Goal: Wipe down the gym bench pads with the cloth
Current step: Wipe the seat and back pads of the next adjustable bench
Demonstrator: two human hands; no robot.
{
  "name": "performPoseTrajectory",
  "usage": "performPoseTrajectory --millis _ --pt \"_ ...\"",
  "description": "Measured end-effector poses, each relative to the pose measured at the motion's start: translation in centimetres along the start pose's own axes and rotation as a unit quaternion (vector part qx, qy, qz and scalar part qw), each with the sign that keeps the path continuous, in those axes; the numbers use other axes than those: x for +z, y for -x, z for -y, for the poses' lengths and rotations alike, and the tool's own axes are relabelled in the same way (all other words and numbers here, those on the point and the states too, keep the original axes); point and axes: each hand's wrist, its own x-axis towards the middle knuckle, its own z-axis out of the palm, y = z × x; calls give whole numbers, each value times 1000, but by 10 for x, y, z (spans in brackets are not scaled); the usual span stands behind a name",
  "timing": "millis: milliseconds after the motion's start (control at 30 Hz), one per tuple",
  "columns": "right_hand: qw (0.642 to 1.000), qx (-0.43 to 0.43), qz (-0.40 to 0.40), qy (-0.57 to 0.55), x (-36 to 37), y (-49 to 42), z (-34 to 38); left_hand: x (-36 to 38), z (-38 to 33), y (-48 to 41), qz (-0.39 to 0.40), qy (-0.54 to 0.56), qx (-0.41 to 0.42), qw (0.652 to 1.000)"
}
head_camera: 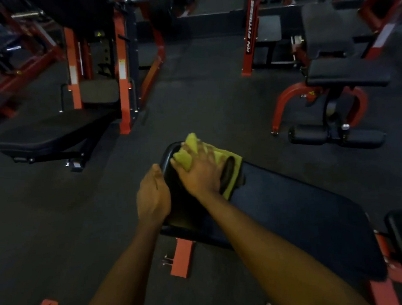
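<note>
A black bench pad [296, 215] runs from the middle of the view toward the lower right. A yellow-green cloth [235, 162] lies bunched on the pad's far left end. My right hand [199, 172] presses down on the cloth, fingers spread over it and blurred by motion. My left hand [153, 196] grips the pad's left edge, with the fingers curled under the rim and the thumb on top.
A red frame foot [181, 257] sticks out under the pad. A second black bench [48, 133] stands at left by an orange rack [122, 81]. Another red-framed machine [334, 88] stands at right. Dark rubber floor [208, 102] lies between them.
</note>
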Motion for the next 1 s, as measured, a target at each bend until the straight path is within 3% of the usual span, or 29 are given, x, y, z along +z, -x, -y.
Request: performPoseTrajectory --millis 133,333,567,700,900,1000 --pt "997 -70 21 -11 -7 -8 -54 30 -45 -16 -27 -131 153 979" --pt "994 113 0 10 -24 -13 -206 141 -101 -5 123 -275 280 912" --pt "964 258 -25 50 -54 12 -393 264 -126 28 232 -377 319 838" --pt "951 304 -25 44 -60 25 -466 334 -135 58 261 -412 334 807" --pt "909 410 -50 -59 -82 62 -563 400 -154 88 307 -408 372 775" --pt "868 480 -35 -120 -85 125 -592 422 -163 99 329 -420 367 762"
